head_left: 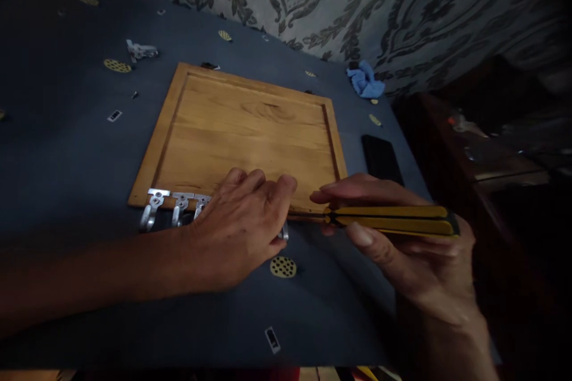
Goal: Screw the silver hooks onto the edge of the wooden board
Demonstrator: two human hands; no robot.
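My right grip (pixel 402 232) is closed around a yellow-black screwdriver (pixel 393 220) at the near edge of the wooden board (pixel 250 125) on the counter (pixel 67 131). My left grip (pixel 241 226) lies open and flat, hiding the tip and some metal hooks (pixel 154 205).

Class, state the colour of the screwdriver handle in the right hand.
The screwdriver handle is yellow with a black stripe, clearest in the head view.

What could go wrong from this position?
1. The screwdriver in the right hand points at the left hand pressing the board edge; a slip could jab fingers.
2. Only that hand steadies the board on the tablecloth; sideways force may shift it.
3. The phone lies near the board and could get knocked.
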